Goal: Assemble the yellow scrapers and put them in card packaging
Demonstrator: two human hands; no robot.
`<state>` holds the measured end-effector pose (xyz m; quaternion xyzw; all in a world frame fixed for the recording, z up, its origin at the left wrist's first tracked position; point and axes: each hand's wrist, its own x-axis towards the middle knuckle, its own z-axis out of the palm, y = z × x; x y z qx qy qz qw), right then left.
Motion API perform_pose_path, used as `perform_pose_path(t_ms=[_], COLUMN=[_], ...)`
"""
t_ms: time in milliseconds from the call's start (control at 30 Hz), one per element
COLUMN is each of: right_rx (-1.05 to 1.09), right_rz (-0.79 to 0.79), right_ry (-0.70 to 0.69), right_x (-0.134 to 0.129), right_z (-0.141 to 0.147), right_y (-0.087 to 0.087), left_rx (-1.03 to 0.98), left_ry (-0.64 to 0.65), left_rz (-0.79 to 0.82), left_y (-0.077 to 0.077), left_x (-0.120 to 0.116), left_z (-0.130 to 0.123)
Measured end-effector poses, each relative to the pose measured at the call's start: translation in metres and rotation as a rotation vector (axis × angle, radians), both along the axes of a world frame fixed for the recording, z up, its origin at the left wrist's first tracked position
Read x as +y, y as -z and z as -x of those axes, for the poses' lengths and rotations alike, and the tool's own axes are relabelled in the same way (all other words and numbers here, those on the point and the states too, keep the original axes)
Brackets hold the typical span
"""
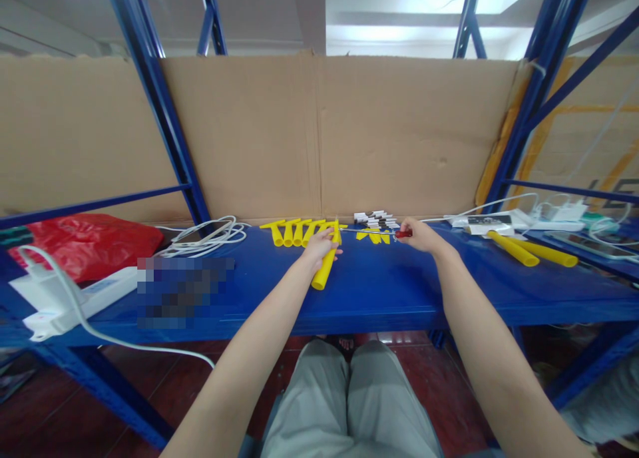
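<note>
My left hand (319, 248) is closed round a yellow tube (325, 271) with a crosspiece at its far end. The tube's near end points toward me over the blue shelf. In my right hand (420, 235) is a screwdriver (403, 233), its red handle in my fingers. Its thin metal shaft lies level and reaches left to the far end of the tube; whether the tip touches is too small to tell. Several similar yellow pieces (288, 235) stand in a row just left of my left hand. Small yellow parts (375, 238) lie below the shaft, with white-and-black pieces (377, 217) behind.
Two yellow tubes (519, 250) lie at the right near a phone (592, 245) and white chargers (566, 212). At left are a red plastic bag (94, 245), a white power strip (110, 290) and a coiled white cable (210, 238). A cardboard panel (399, 132) closes the back.
</note>
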<state>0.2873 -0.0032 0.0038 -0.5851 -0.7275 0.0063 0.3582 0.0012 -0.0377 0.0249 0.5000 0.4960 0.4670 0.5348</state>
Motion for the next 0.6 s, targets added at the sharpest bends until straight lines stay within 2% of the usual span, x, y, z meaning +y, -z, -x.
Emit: perform_pose_path(t_ms=[133, 367, 600], right_rx=[0.056, 0.181, 0.125], right_rz=[0.019, 0.101, 0.045], right_ry=[-0.025, -0.153, -0.208], right_x=[-0.003, -0.009, -0.012], right_z=[0.003, 0.007, 0.004], right_y=[-0.002, -0.007, -0.011], left_rx=[0.016, 0.082, 0.075], left_ry=[0.0, -0.03, -0.042], left_rz=[-0.01, -0.011, -0.007], left_y=[-0.001, -0.001, 0.002], left_x=[-0.001, -0.001, 0.003], left_z=[0.0, 0.001, 0.003])
